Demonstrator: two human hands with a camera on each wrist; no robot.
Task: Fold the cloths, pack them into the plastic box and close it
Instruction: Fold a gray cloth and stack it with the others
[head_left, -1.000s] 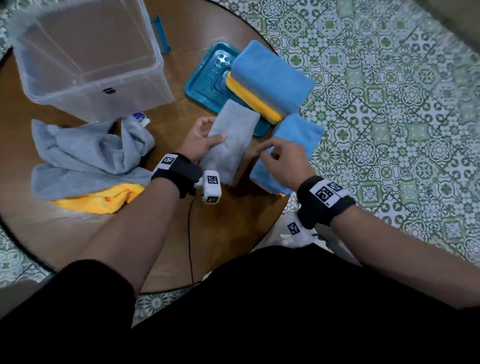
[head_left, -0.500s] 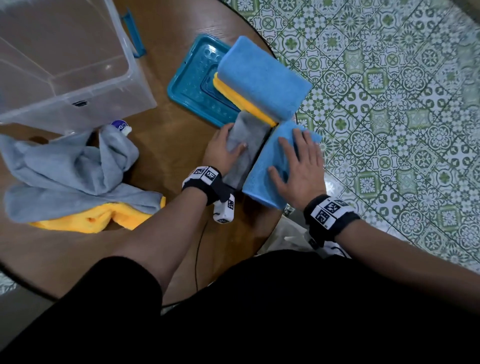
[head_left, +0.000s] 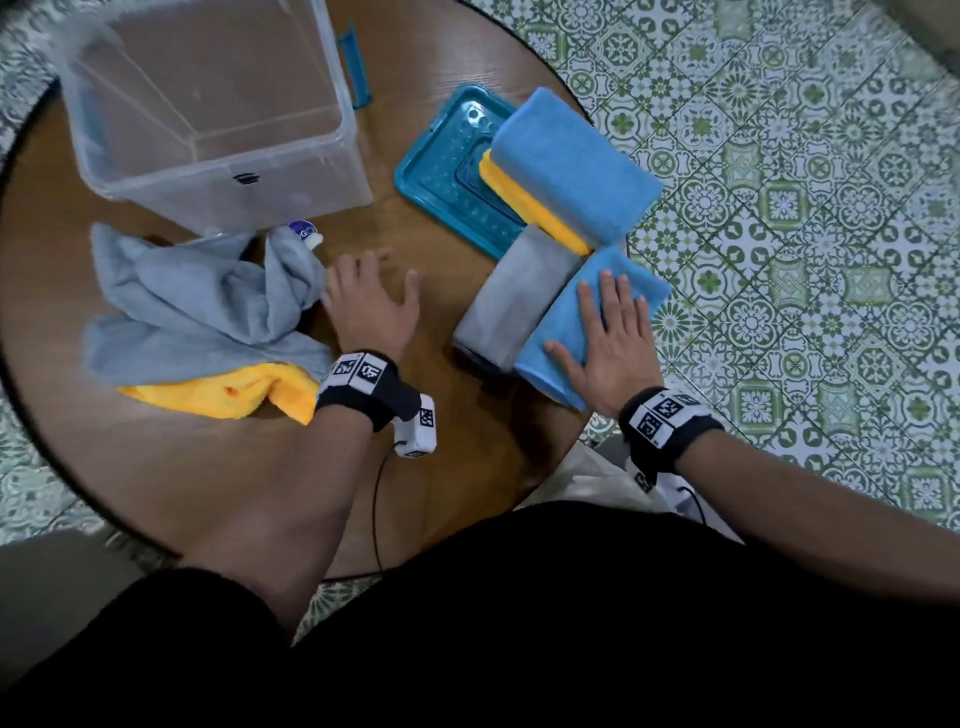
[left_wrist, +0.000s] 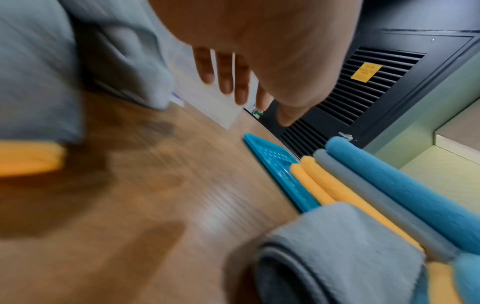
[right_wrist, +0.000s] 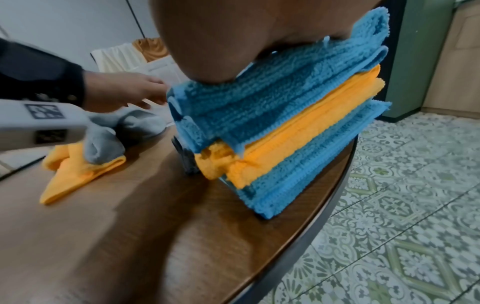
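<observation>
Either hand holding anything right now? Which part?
Nothing is held. Right hand lies flat on top of the folded blue cloth stack, no grip. Left hand is open beside the crumpled grey cloth.

blue cloth (head_left: 587, 322), grey cloth (head_left: 514, 296), teal lid (head_left: 441, 176)

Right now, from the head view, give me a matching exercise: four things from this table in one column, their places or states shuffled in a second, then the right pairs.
Things:
1. plastic box
2. teal lid
3. folded grey cloth
4. right hand

Places or states:
A. lies flat on the table with folded cloths stacked on one end
B. stands open with no cloth inside
C. presses flat on a folded blue cloth at the table's edge
D. lies between the table's bare wood and the blue stack

Pairs: 1-B, 2-A, 3-D, 4-C
</observation>
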